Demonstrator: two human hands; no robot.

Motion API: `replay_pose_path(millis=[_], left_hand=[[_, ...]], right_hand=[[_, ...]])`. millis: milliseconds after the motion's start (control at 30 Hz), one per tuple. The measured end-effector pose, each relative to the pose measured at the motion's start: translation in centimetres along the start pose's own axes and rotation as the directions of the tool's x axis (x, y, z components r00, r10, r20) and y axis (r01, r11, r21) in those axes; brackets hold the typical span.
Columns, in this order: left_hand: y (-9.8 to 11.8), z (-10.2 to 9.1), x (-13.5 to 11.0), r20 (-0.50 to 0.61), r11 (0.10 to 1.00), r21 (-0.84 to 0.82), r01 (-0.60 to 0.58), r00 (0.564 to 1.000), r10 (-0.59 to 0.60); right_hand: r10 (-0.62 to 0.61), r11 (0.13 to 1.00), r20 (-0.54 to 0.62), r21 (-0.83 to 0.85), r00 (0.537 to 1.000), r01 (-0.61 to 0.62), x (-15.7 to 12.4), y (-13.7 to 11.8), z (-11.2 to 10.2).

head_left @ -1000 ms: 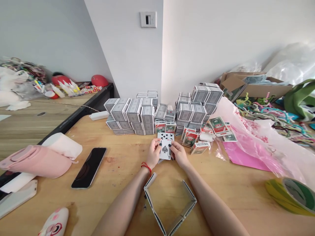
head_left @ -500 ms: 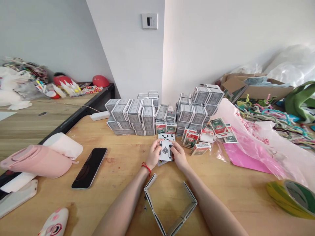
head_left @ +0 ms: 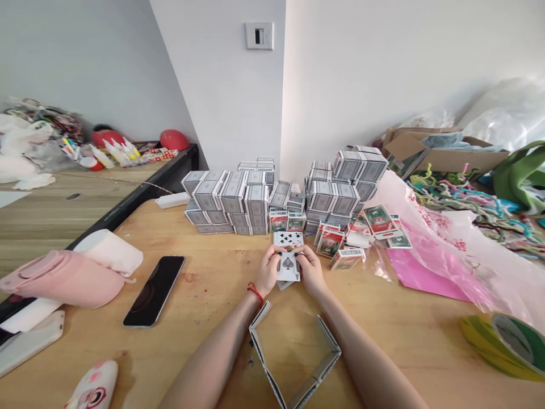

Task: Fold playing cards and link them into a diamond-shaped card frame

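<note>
My left hand (head_left: pixel 267 267), with a red string bracelet at the wrist, pinches the left side of a playing card (head_left: pixel 290 248) whose upper edge looks bent. On the other side of that card, my right hand (head_left: pixel 310 268) pinches too, thumbs facing each other. Just below the fingers shows an ace of spades (head_left: pixel 288 264), face up, with another card's corner poking out under it. Beyond the hands lies a spades card (head_left: pixel 287 237) on the table. Between my forearms stands an angular frame of folded cards (head_left: pixel 293 375), open toward the hands.
Grey-backed card blocks (head_left: pixel 233 193) are stacked at the back left, more blocks (head_left: pixel 334 196) at the back right. Card boxes (head_left: pixel 330 241) lie right of the hands, beside pink plastic (head_left: pixel 426 255). A phone (head_left: pixel 154 291) lies left; yellow-green tape (head_left: pixel 504 343) sits at right.
Both hands have drawn their fingertips closer together over the card's top, bending it. The ace of spades sits slightly lower and further right.
</note>
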State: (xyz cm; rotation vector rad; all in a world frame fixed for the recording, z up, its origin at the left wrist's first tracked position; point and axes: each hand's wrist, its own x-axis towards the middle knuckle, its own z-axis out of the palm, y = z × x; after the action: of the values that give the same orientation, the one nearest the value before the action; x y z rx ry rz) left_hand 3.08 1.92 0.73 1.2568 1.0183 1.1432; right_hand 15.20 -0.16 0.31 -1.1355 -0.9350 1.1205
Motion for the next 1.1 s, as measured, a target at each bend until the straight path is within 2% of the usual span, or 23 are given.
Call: replay_pose_path(millis=[167, 300, 367, 433, 500, 567, 700, 867, 967, 1100], left_hand=[[-0.3, 0.0, 0.2, 0.002, 0.995, -0.086, 0.049, 0.999, -0.049], [-0.1, 0.0, 0.1, -0.039, 0.996, -0.068, 0.054, 0.998, -0.056], [0.1, 0.0, 0.0, -0.069, 1.0, -0.013, 0.006, 0.998, -0.007], [0.3, -0.1, -0.1, -0.078, 0.996, 0.064, -0.07, 0.994, 0.074], [0.4, -0.2, -0.2, -0.043, 0.975, 0.15, -0.166, 0.984, 0.174], [0.5, -0.3, -0.3, 0.006, 0.937, 0.221, -0.269, 0.962, 0.274], [0.2, -0.4, -0.3, 0.053, 0.866, 0.289, -0.407, 0.91, 0.41], [-0.2, -0.5, -0.2, 0.063, 0.846, 0.306, -0.436, 0.896, 0.439], [-0.1, -0.5, -0.2, 0.059, 0.842, 0.317, -0.436, 0.895, 0.441], [0.1, -0.3, -0.1, 0.032, 0.865, 0.324, -0.383, 0.918, 0.395]], right_hand=[[0.023, 0.996, 0.037, 0.089, 0.999, -0.027, -0.2, 0.2, -0.1], [0.061, 0.976, 0.107, 0.202, 0.992, -0.082, -0.4, -0.4, 0.0], [0.097, 0.947, 0.167, 0.288, 0.981, -0.142, -0.4, -0.8, 0.0], [0.189, 0.908, 0.219, 0.332, 0.957, -0.256, -0.3, -1.0, 0.2], [0.312, 0.865, 0.242, 0.327, 0.919, -0.38, -0.1, -1.0, 0.3], [0.386, 0.836, 0.243, 0.315, 0.89, -0.449, 0.0, -1.0, 0.3], [0.435, 0.793, 0.336, 0.296, 0.835, -0.532, 0.2, -1.1, -0.3], [0.469, 0.718, 0.433, 0.319, 0.769, -0.618, 0.4, -0.9, -1.2], [0.444, 0.747, 0.437, 0.301, 0.782, -0.593, 0.6, -0.6, -1.5], [0.326, 0.844, 0.384, 0.294, 0.864, -0.449, 0.7, -0.4, -1.3]])
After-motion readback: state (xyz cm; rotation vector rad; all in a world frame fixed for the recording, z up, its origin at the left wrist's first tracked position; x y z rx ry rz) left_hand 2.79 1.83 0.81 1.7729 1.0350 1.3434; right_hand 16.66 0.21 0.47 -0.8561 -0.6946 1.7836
